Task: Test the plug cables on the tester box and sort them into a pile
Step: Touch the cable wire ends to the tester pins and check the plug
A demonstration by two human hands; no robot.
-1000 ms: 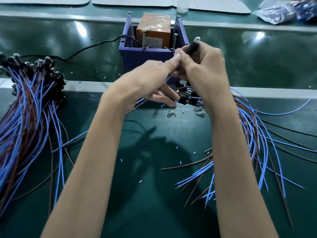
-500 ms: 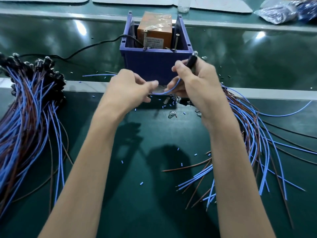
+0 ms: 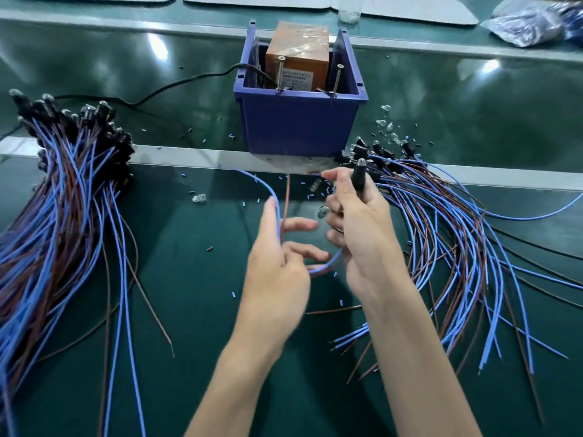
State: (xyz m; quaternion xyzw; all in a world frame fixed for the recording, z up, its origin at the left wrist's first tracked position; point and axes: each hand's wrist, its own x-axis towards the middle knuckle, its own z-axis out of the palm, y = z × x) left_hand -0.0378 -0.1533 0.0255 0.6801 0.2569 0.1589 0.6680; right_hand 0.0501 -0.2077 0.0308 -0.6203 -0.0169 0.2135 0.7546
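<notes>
The right fingers (image 3: 339,212) clamp the plug (image 3: 359,176) upright, its wires (image 3: 277,212) running left through the loosely spread left hand (image 3: 277,260), nearer the pile (image 3: 63,197).

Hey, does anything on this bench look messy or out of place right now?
Yes. Small blue wire offcuts are scattered across the green mat, and loose clear bulbs lie spilled to the right of the blue tester box. One more bulb sits alone left of the hands.

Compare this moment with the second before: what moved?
Both hands drew back from the tester box toward the person. The right hand still grips the black plug; the left hand now guides its blue wire. Both cable piles stayed put.
</notes>
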